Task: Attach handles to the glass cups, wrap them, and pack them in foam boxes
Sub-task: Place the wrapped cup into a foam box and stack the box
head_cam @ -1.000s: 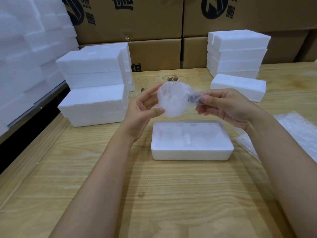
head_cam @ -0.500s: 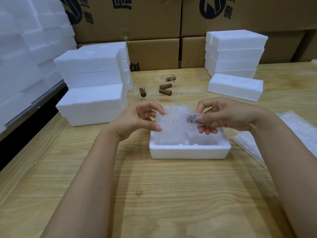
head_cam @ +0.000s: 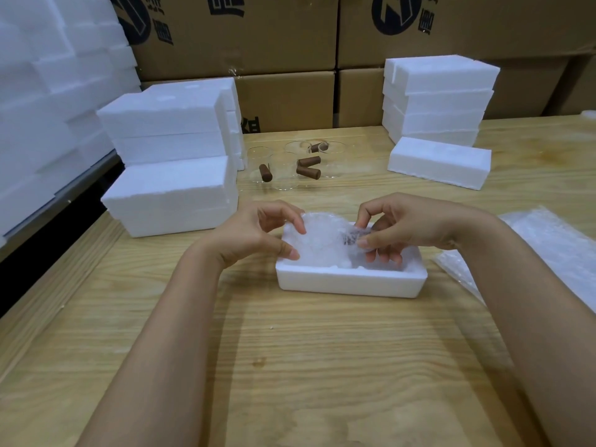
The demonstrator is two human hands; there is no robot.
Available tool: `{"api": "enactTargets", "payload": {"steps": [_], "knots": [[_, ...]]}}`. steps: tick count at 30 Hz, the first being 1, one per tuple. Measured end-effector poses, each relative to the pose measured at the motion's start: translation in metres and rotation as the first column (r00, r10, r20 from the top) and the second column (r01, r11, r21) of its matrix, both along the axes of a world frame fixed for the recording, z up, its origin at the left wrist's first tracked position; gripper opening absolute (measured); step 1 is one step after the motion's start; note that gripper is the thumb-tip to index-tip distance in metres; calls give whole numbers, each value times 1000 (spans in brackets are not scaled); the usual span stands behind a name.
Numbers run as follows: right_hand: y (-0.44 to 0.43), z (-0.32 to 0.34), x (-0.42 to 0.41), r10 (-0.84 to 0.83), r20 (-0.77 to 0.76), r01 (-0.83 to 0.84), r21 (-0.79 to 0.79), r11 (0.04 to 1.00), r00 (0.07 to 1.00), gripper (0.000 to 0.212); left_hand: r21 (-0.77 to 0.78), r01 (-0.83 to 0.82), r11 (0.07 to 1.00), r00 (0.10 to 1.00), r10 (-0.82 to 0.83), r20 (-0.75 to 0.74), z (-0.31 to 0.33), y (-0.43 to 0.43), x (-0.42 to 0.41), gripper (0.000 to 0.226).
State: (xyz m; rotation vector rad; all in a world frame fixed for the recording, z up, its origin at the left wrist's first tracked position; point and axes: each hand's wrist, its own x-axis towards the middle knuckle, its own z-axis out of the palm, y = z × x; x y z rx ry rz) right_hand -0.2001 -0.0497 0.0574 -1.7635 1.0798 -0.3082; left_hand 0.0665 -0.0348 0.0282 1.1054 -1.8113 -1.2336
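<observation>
A glass cup wrapped in bubble wrap [head_cam: 325, 243] sits low in the open white foam box [head_cam: 351, 283] at the table's middle. Its brown handle shows dimly through the wrap on the right side. My left hand [head_cam: 258, 237] grips the wrapped cup's left side with thumb and fingers. My right hand [head_cam: 400, 230] pinches the wrapped handle end, with its lower fingers reaching into the box. Farther back stand several bare glass cups [head_cam: 283, 175] with brown cylindrical handles [head_cam: 308, 171] on or beside them.
Stacks of white foam boxes stand at the left [head_cam: 171, 162] and back right [head_cam: 438, 101], with one single foam box [head_cam: 438, 162] in front. Bubble-wrap sheets [head_cam: 548, 253] lie at the right. Cardboard cartons [head_cam: 283, 43] line the back. The table's left edge drops off.
Both hands have lowered the wrapped cup from above the foam box down into it. The view has tilted down, which uncovers the bare cups and handles behind.
</observation>
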Motion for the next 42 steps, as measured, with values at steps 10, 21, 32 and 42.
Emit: {"api": "enactTargets", "payload": {"steps": [10, 21, 32, 42], "knots": [[-9, 40, -25, -201, -42, 187, -216, 958, 979, 46, 219, 140, 966, 930, -51, -365, -4, -4, 8, 48], [-107, -35, -101, -775, -456, 442, -642, 627, 437, 77, 270, 29, 962, 902, 91, -422, -11, -13, 8, 62], [-87, -39, -80, -781, -242, 480, -673, 563, 576, 33, 268, -29, 963, 903, 140, -406, -12, -12, 6, 50], [-18, -8, -12, -630, 106, 263, -951, 161, 769, 21, 185, -246, 951, 881, 300, -365, -15, -18, -6, 65]]}}
